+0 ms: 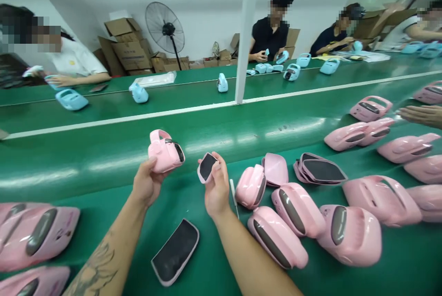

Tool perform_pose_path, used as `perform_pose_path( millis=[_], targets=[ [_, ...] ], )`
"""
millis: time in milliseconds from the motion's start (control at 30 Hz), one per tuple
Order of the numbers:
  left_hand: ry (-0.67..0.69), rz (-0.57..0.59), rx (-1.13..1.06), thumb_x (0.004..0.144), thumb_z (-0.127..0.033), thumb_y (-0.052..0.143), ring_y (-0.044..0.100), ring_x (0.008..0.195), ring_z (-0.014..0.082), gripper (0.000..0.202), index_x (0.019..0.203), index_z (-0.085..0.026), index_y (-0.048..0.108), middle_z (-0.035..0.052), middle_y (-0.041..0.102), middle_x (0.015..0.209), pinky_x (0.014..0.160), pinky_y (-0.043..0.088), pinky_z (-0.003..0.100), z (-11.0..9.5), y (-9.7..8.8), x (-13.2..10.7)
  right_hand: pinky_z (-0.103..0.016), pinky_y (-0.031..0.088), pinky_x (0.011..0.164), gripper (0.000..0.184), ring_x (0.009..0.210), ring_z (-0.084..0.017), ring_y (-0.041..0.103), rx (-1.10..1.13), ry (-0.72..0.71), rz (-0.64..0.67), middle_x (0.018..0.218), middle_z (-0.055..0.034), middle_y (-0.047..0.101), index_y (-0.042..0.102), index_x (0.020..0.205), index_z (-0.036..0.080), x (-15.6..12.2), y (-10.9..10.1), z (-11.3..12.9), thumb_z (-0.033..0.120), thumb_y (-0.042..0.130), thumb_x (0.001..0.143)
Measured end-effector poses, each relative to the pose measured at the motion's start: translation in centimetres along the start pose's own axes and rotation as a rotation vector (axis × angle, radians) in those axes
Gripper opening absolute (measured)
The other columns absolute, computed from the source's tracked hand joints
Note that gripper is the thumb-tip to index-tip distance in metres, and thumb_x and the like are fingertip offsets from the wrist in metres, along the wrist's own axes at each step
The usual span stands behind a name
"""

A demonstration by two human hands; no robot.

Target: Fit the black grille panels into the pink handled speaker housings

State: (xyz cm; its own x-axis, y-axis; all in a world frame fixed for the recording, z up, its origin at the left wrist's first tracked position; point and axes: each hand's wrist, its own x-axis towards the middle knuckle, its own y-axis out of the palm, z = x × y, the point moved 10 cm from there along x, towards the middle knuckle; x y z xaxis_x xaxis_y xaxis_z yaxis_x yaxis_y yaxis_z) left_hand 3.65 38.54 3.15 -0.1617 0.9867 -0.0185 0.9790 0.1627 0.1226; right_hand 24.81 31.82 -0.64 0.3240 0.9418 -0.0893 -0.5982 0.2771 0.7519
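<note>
Pink parts held unjoined at the bench

Findings: the person's left hand (148, 182) curls its fingers under a glossy pink plastic housing with a looped top handle (166, 151), thumb on its near side. The housing's dark oval window faces right. The right hand (217, 190) pinches a small black-faced panel with a pink rim (207, 168) between thumb and fingers. The two parts are near each other but not touching.

Step in hand, as judged: paired handling of housing and panel, with the panel not seated. Whether this panel belongs to this housing cannot be told. The next move calls for the two parts to be aligned face to face, with the window seat checked.

Surroundings: the parts are held above a green conveyor belt (103, 171). A loose black panel with a pink rim (175, 252) lies on it between the forearms, and a thin white plastic stick (234, 197) lies just right of the right hand. Further right are scattered pink housings (348, 236) and a stack of black panels (322, 170). At far right, a co-worker's hand (419, 115) extends near more housings. Pale-blue housings (72, 100) sit on the far belt.
</note>
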Motion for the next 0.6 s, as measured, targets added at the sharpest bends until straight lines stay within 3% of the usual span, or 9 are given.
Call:
perform_pose_path(
  millis=[100, 233, 333, 500, 600],
  targets=[
    [-0.010, -0.031, -0.077, 0.074, -0.060, 0.073, 0.076, 0.104, 0.0367, 0.065, 0.120, -0.014, 0.075, 0.0107, 0.081, 0.104, 0.084, 0.066, 0.046, 0.4, -2.2, -3.7, -0.039, 0.054, 0.096, 0.064, 0.107, -0.025, 0.074, -0.097, 0.104, 0.104, 0.106, -0.0049, 0.076, 0.063, 0.129, 0.023, -0.6, 1.4, -1.3, 0.063, 0.083, 0.083],
    [0.022, 0.019, -0.129, 0.076, -0.058, 0.078, 0.070, 0.122, 0.0398, 0.069, 0.131, -0.016, 0.073, 0.0128, 0.078, 0.126, 0.097, 0.063, 0.045, 1.5, -2.2, -5.8, -0.036, 0.055, 0.085, 0.062, 0.086, -0.020, 0.071, -0.240, 0.173, 0.178, 0.099, -0.0035, 0.076, 0.066, 0.124, 0.022, -1.3, 2.1, -2.7, 0.062, 0.086, 0.081],
    [0.092, 0.095, -0.052, 0.080, -0.057, 0.080, 0.059, 0.141, 0.0414, 0.075, 0.143, -0.018, 0.068, 0.0131, 0.069, 0.147, 0.111, 0.055, 0.045, 1.7, -1.3, -6.1, -0.034, 0.056, 0.089, 0.064, 0.097, -0.021, 0.071, -0.328, 0.169, 0.194, 0.116, -0.0066, 0.076, 0.067, 0.124, 0.023, -1.4, 1.9, -3.1, 0.062, 0.088, 0.078],
    [0.121, 0.137, 0.188, 0.085, -0.075, 0.070, 0.051, 0.151, 0.0429, 0.087, 0.150, -0.017, 0.062, 0.0174, 0.060, 0.158, 0.127, 0.038, 0.052, 2.2, -0.4, -6.5, -0.037, 0.056, 0.097, 0.073, 0.116, -0.026, 0.070, -0.429, 0.167, 0.187, 0.130, -0.0113, 0.074, 0.066, 0.127, 0.021, -1.2, 1.5, -3.2, 0.069, 0.086, 0.076],
    [0.217, 0.188, 0.334, 0.085, -0.080, 0.067, 0.037, 0.160, 0.0427, 0.104, 0.165, -0.019, 0.043, 0.0196, 0.042, 0.172, 0.130, 0.032, 0.055, 1.7, 0.4, -7.4, -0.037, 0.056, 0.097, 0.077, 0.119, -0.028, 0.068, -0.479, 0.161, 0.158, 0.130, -0.0128, 0.074, 0.066, 0.128, 0.019, -1.1, 1.3, -2.8, 0.076, 0.080, 0.079]
  ],
)
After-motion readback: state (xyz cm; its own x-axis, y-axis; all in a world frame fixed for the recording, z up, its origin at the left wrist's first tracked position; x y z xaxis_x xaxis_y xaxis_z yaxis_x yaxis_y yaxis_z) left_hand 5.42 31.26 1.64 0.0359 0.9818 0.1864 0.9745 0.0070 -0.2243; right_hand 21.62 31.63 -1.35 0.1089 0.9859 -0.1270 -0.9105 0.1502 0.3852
